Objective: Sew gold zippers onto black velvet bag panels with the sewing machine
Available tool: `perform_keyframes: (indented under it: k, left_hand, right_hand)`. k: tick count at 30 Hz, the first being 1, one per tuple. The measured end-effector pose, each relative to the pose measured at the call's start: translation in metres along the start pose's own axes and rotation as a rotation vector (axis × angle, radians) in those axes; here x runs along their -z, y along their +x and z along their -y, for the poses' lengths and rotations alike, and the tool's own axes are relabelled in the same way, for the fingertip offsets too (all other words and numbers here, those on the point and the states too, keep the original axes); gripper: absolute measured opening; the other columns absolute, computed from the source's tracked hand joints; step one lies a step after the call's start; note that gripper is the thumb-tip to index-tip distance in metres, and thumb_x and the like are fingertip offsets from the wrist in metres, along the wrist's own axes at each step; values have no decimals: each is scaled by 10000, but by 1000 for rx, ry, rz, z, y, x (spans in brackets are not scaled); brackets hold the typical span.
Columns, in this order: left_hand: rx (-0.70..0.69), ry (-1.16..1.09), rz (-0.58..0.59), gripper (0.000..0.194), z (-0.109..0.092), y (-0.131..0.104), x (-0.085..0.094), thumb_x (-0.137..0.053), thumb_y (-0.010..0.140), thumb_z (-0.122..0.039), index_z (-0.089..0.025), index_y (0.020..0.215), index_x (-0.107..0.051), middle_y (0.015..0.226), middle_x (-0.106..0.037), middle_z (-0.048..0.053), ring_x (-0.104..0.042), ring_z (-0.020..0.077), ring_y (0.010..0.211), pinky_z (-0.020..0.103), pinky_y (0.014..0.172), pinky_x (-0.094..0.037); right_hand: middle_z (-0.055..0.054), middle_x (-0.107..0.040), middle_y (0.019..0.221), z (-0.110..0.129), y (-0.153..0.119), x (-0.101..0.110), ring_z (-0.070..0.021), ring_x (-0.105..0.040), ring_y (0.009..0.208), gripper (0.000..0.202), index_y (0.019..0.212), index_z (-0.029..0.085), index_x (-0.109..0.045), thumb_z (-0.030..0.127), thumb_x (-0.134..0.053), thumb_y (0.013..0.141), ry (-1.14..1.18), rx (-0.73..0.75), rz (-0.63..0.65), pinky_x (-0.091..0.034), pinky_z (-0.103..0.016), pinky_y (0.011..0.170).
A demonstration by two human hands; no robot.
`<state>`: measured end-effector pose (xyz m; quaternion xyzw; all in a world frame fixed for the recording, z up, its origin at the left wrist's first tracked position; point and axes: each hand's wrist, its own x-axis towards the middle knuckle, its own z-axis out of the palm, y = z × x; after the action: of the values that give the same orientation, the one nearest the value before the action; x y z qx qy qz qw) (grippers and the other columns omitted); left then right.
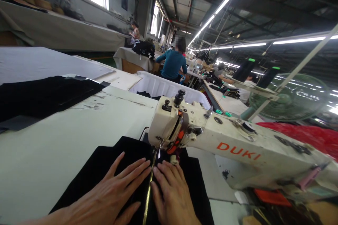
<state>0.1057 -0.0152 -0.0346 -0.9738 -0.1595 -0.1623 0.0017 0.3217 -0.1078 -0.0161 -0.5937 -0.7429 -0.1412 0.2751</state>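
Black fabric (pixel 105 163) lies flat on the pale table under the head of a sewing machine (pixel 169 123). Down its middle runs a gold zipper (pixel 148 197), leading up to the needle and presser foot. My left hand (pixel 113 190) lies flat on the fabric left of the zipper, fingers spread and pointing toward the needle. On the zipper's other side, my right hand (pixel 171 193) presses on the fabric with its fingers stretched out, the thumb close to the zipper. Neither hand grips anything. The fabric's near edge is beyond the bottom of the view.
A stack of black fabric pieces (pixel 47 95) lies on the left of the table. Behind the machine stands a white plastic bin (pixel 169 83) with dark cloth inside. Black thread cones (pixel 244 70) and a fan (pixel 287 96) are at right. A co-worker (pixel 173 61) sits further back.
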Motion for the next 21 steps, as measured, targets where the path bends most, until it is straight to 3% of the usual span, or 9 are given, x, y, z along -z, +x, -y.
perform_keyframes:
  k: [6,11,14,16,19,21]
  left_hand:
    - [-10,1,-36,755,3,-2,-4,-561,983,-342,-240,1639,-200,1614,-373,64,-449,252,1442,531,1274,-63]
    - [-57,54,-116,749,4,3,-5,-573,933,-331,-203,1616,-294,1605,-400,69,-471,242,1431,478,1255,129]
    - [-61,61,-133,776,5,3,-9,-572,899,-312,-194,1615,-296,1602,-407,75,-480,245,1425,468,1243,171]
    - [-69,22,-133,796,6,3,-12,-579,879,-309,-221,1617,-295,1589,-431,66,-484,260,1422,496,1266,93]
    - [-68,-79,-112,842,8,2,-15,-590,849,-297,-282,1625,-263,1564,-473,50,-512,290,1398,540,1271,-135]
    - [-53,-125,-100,874,10,2,-16,-592,838,-290,-304,1633,-227,1553,-488,51,-532,302,1379,552,1251,-212]
  right_hand:
    - [-42,-742,1193,2,-2,-4,-256,-693,1091,285,1236,205,-679,270,-518,1009,-16,-28,4,-563,-457,1024]
    - [-46,-745,1167,2,-6,-10,-263,-692,1085,301,1246,201,-676,288,-498,1019,-41,-23,-9,-570,-454,1012]
    - [-46,-747,1160,0,-9,-16,-258,-694,1082,311,1250,216,-682,311,-486,1028,-41,-45,-38,-562,-453,1022]
    - [-41,-744,1185,-1,-10,-19,-258,-692,1098,320,1273,223,-673,322,-494,1027,-41,-48,-30,-554,-464,1037]
    - [-37,-738,1223,-2,-12,-23,-255,-686,1127,341,1317,224,-650,335,-508,1027,-50,-29,3,-549,-456,1047]
    - [-26,-745,1210,-2,-13,-25,-248,-693,1118,340,1306,232,-660,343,-480,1040,-48,-31,-37,-553,-442,1042]
